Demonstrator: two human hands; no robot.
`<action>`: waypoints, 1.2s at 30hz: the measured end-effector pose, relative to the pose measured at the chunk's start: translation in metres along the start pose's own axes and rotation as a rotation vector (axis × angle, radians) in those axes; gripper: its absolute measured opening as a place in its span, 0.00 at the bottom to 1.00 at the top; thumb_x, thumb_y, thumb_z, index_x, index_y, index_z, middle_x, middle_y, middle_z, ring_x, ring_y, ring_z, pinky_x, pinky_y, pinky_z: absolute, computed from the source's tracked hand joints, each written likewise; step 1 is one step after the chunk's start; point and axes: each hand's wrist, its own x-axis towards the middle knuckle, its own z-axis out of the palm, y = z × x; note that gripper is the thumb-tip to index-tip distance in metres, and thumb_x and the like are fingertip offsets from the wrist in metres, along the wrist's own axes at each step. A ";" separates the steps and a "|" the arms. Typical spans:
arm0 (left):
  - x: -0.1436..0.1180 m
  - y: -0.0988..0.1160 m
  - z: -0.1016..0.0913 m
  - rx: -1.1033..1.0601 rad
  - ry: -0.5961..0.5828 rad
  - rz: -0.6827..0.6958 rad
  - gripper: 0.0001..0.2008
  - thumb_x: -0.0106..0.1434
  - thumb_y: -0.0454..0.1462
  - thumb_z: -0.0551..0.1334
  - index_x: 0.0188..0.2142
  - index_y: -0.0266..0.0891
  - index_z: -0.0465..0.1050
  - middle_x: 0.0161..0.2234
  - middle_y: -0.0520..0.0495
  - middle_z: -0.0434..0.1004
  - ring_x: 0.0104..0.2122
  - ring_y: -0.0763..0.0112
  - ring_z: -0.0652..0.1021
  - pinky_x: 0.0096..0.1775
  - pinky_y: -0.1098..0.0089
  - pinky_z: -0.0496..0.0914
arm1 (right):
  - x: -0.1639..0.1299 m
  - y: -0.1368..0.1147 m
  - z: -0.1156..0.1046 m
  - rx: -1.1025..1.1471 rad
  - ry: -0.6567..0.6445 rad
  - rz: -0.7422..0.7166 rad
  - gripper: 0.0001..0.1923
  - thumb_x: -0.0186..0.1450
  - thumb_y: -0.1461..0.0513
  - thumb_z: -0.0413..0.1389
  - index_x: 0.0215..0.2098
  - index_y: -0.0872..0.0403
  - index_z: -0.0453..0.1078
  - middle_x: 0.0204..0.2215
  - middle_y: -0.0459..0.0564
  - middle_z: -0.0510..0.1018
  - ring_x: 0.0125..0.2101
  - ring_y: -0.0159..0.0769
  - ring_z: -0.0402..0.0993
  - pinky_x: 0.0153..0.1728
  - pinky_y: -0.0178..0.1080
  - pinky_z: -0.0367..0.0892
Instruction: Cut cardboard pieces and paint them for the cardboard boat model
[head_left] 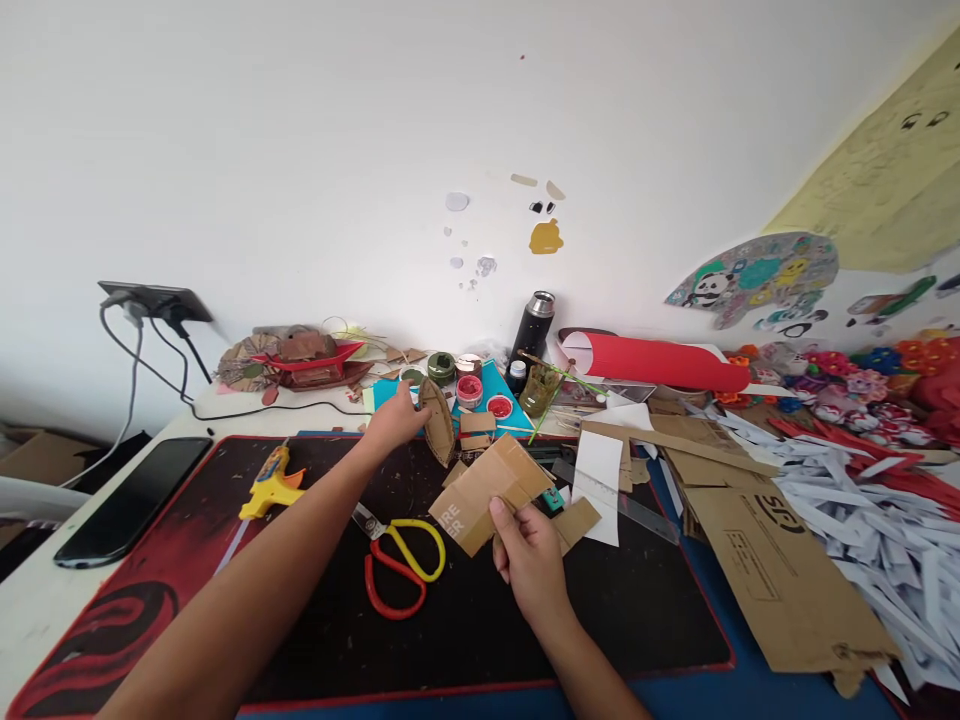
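Note:
My left hand [399, 415] reaches to the back edge of the mat, its thumb over the rim of a small boat-shaped cardboard piece [440, 425]; its other fingers are partly hidden. In front of me, my right hand [529, 555] pinches a flat brown cardboard piece [480, 500] with white print, thumb on top. A smaller cardboard strip [579, 525] shows just beyond that hand. Between my forearms lie scissors [397, 560] with one red and one yellow handle, partly opened. A yellow hot glue gun [274, 485] rests left of my left forearm.
Paint jars [469, 390] and a black thermos [532, 330] stand by the wall. A clear ruler [622, 500] crosses white paper [600, 460]. Cardboard sheets [780, 560] and paper strips [892, 540] pile up at right. A phone [135, 500] lies left, near a red boat model [307, 360].

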 end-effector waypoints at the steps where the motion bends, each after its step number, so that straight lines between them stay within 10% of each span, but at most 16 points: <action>1: 0.001 0.000 0.001 -0.020 0.000 -0.002 0.39 0.64 0.38 0.65 0.72 0.31 0.60 0.47 0.32 0.86 0.52 0.43 0.84 0.51 0.56 0.73 | 0.000 0.001 0.002 0.004 -0.003 0.003 0.40 0.56 0.24 0.64 0.23 0.49 0.63 0.10 0.38 0.63 0.11 0.25 0.54 0.13 0.32 0.45; 9: -0.002 -0.005 -0.011 -0.383 -0.034 0.015 0.38 0.53 0.36 0.68 0.65 0.32 0.70 0.32 0.47 0.81 0.29 0.61 0.78 0.36 0.64 0.71 | -0.002 0.000 0.006 0.044 -0.040 0.011 0.40 0.56 0.25 0.65 0.24 0.50 0.63 0.10 0.37 0.62 0.11 0.24 0.53 0.13 0.31 0.45; 17: -0.043 -0.005 -0.031 -0.743 -0.008 0.132 0.21 0.54 0.55 0.65 0.33 0.40 0.75 0.28 0.48 0.74 0.23 0.71 0.67 0.28 0.67 0.64 | 0.002 0.008 0.005 0.088 0.007 0.039 0.40 0.54 0.26 0.67 0.24 0.49 0.61 0.10 0.35 0.61 0.11 0.24 0.52 0.12 0.29 0.45; 26: -0.070 0.007 -0.057 -0.316 0.466 0.416 0.15 0.59 0.40 0.66 0.47 0.44 0.75 0.43 0.45 0.79 0.41 0.58 0.76 0.43 0.63 0.70 | -0.002 0.015 0.006 0.103 0.025 0.044 0.40 0.55 0.26 0.67 0.23 0.48 0.59 0.09 0.35 0.60 0.10 0.23 0.52 0.12 0.29 0.45; 30: -0.076 0.006 -0.041 -0.060 0.388 0.515 0.12 0.63 0.39 0.61 0.47 0.44 0.73 0.45 0.41 0.82 0.45 0.52 0.81 0.45 0.59 0.73 | -0.005 0.012 0.006 0.103 0.025 0.063 0.41 0.53 0.26 0.68 0.24 0.48 0.59 0.09 0.35 0.60 0.10 0.23 0.52 0.12 0.29 0.45; 36: -0.076 0.003 -0.040 -0.223 0.423 0.338 0.15 0.68 0.43 0.60 0.52 0.43 0.70 0.44 0.42 0.84 0.43 0.51 0.83 0.45 0.58 0.74 | -0.007 0.014 0.004 0.088 0.026 0.071 0.41 0.53 0.25 0.67 0.24 0.49 0.61 0.09 0.35 0.61 0.10 0.23 0.52 0.12 0.29 0.45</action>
